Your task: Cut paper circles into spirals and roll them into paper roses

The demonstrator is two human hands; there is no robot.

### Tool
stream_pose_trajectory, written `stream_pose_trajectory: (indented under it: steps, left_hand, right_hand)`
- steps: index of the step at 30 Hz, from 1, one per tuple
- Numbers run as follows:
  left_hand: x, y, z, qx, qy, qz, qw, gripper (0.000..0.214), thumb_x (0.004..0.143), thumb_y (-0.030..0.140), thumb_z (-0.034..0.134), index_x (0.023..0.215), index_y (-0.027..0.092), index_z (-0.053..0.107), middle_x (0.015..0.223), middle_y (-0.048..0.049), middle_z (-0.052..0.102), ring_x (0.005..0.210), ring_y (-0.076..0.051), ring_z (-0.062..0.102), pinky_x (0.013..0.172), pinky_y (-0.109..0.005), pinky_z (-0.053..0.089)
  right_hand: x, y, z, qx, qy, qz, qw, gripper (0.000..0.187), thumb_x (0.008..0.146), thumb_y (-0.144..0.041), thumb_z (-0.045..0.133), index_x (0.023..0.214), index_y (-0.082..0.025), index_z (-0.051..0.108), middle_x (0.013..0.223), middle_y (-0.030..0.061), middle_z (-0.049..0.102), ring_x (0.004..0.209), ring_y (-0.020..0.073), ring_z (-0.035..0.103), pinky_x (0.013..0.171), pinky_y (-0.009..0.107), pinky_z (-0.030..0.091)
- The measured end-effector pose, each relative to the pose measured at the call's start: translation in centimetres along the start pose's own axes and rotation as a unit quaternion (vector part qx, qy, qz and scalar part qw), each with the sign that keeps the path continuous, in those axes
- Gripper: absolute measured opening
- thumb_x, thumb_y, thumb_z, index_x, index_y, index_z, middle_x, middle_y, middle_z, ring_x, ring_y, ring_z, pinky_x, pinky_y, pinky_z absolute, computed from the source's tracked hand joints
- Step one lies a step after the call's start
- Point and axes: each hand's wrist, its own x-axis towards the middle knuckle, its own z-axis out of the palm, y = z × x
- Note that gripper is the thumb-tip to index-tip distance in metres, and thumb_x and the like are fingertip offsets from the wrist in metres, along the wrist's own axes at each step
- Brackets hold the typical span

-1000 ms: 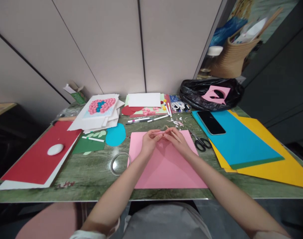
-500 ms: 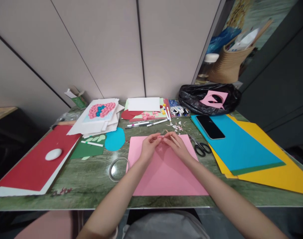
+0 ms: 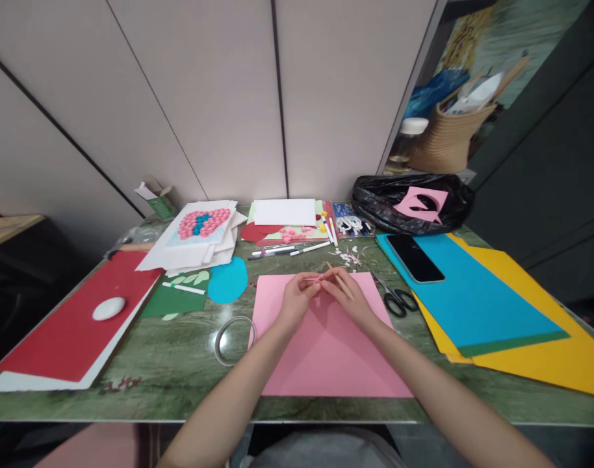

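Note:
Both my hands meet over the far part of a pink paper sheet (image 3: 326, 344) on the green table. My left hand (image 3: 297, 302) pinches a thin pink paper strip (image 3: 312, 279) at its fingertips. My right hand (image 3: 348, 296) is closed on a thin wooden stick (image 3: 336, 278) and touches the same strip. The fingertips of the two hands are together.
Black scissors (image 3: 397, 300) lie just right of the pink sheet, then blue (image 3: 477, 296) and yellow (image 3: 535, 325) sheets with a phone (image 3: 416, 257). A tape ring (image 3: 234, 339), blue paper piece (image 3: 227, 281), green paper (image 3: 176, 300) and red sheet (image 3: 77, 318) lie left. Markers (image 3: 287, 248) and a black bag (image 3: 409, 201) sit behind.
The hands stay together at the strip with small finger movements. The view has tilted slightly, shifting everything a little lower in the picture.

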Motion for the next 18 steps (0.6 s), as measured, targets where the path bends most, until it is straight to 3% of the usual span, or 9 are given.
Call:
stream_pose_trajectory:
  steps: [5,11,18]
  left_hand:
    - [0.11,-0.15,-0.09,0.002,0.011,-0.001,1.0,0.028,0.063,0.026,0.074,0.085,0.012,0.064,0.076,-0.0052,0.067,0.063,-0.013,0.06,0.057,-0.023,0.046]
    - [0.07,-0.06,-0.07,0.002,0.012,0.014,1.0,0.03,0.065,0.027,0.073,0.091,0.014,0.065,0.088,-0.0076,0.067,0.074,-0.015,0.061,0.059,-0.024,0.047]
    - [0.13,-0.13,-0.18,0.009,-0.004,0.005,1.0,0.033,0.065,0.029,0.072,0.093,0.014,0.065,0.08,-0.0058,0.067,0.068,-0.015,0.061,0.057,-0.024,0.045]
  right_hand:
    - [0.1,0.27,0.1,0.009,-0.008,0.0,1.0,0.021,0.082,-0.042,0.055,0.09,-0.023,0.051,0.089,0.001,0.061,0.086,0.0187,0.059,0.079,0.033,0.044]
    - [0.15,0.37,0.17,0.015,-0.008,0.005,1.0,0.021,0.082,-0.043,0.055,0.09,-0.024,0.05,0.088,0.0011,0.061,0.084,0.0187,0.06,0.077,0.032,0.046]
    - [-0.19,-0.14,0.09,-0.002,-0.001,0.006,1.0,0.02,0.083,-0.043,0.054,0.09,-0.024,0.051,0.089,0.001,0.059,0.087,0.019,0.059,0.08,0.033,0.046]
